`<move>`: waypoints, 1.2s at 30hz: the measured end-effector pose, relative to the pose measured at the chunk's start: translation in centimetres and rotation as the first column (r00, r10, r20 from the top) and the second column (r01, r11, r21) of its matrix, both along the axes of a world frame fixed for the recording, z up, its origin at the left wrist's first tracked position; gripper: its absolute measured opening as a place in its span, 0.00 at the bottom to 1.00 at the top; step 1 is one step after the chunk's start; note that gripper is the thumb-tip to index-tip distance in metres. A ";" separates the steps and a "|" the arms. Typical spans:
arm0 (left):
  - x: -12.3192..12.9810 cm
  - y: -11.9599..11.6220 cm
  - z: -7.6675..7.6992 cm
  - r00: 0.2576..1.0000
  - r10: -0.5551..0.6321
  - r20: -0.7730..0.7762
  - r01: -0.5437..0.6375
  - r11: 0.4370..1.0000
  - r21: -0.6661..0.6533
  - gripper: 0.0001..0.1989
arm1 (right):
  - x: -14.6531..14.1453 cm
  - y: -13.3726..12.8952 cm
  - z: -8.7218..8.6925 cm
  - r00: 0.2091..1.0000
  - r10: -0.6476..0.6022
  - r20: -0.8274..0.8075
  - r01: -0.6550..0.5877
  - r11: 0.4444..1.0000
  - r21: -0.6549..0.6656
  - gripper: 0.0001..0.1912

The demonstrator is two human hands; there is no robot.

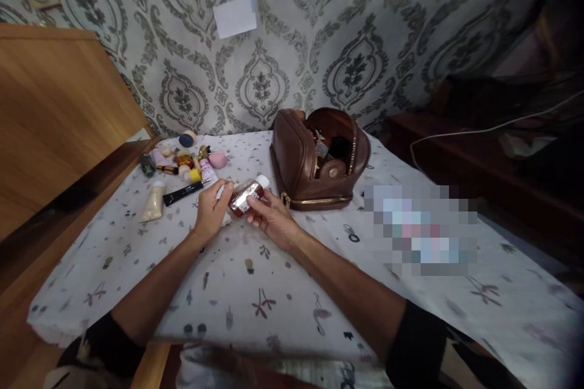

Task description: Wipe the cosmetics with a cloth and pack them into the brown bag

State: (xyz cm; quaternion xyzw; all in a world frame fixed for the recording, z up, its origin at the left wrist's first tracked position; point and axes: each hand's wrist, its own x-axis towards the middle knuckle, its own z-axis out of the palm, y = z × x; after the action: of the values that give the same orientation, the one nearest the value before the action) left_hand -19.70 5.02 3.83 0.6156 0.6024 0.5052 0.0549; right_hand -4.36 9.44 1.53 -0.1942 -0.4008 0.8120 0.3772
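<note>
A clear bottle [245, 196] with reddish-brown liquid and a white cap lies tilted between my hands. My right hand [274, 219] grips it from the right, near the capped end. On its other side, my left hand [212, 211] is curled round something white, perhaps a tissue, by the bottle's base. Just behind my hands and to the right stands a brown leather bag [298, 161], unzipped, with dark and shiny items inside. Left of my hands lie a black tube [182, 194], a cream tube [154, 202] and a pink sponge [218, 160] among several small cosmetics.
A patterned white cloth [182, 298] covers the table. Blurred-out items [420, 228] lie at the right. A wooden panel [59, 115] stands at the left, and a white cable [483, 131] runs over dark furniture at the right. Wallpaper rises behind.
</note>
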 end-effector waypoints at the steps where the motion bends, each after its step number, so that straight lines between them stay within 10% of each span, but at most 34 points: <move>1: 0.0 0.0 -0.1 1.000 -0.013 0.002 0.013 1.000 -0.006 0.19 | 0.0 0.0 0.0 1.000 -0.002 0.001 0.002 1.000 0.003 0.24; 15: 0.2 -0.5 -0.2 0.879 -0.336 -0.338 0.372 0.927 0.046 0.23 | -0.4 -0.1 -0.7 0.995 -0.012 0.103 0.002 0.996 0.094 0.25; 28: -0.1 -0.3 -0.2 0.994 -0.052 0.091 0.046 0.996 0.071 0.25 | 0.3 -0.2 0.3 0.988 0.136 -0.071 -0.141 0.987 -0.073 0.23; 36: -0.3 -0.3 0.5 0.994 -0.103 0.025 0.102 0.994 0.039 0.26 | 0.0 -0.1 -0.1 0.980 0.170 0.108 -0.180 0.979 0.097 0.26</move>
State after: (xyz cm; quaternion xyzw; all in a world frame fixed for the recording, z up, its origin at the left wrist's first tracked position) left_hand -19.99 4.75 4.32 0.6398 0.5596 0.5210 0.0774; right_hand -4.37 9.38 1.43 -0.1778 -0.4773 0.8089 0.2937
